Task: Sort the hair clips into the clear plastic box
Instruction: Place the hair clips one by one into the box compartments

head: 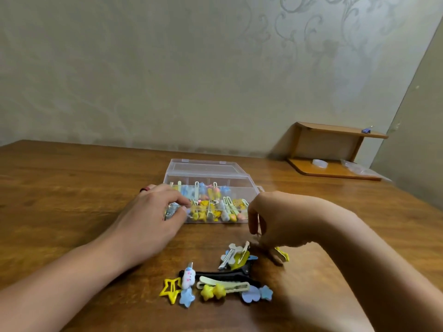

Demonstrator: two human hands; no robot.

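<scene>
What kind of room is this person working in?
Probably a room in a home. A wooden table stands against a wall papered with a floral swirl pattern, and a small wooden shelf sits in the corner. Colourful hair clips lie about.

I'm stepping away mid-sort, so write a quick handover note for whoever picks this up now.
Left hand: at the clear plastic box's left front corner, fingers pinching something small and blurred.
Right hand: fingers curled down at a yellow clip on the table.
Done: many clips already in the open box.
Left: the loose pile in front of it, including a long black clip.
</scene>
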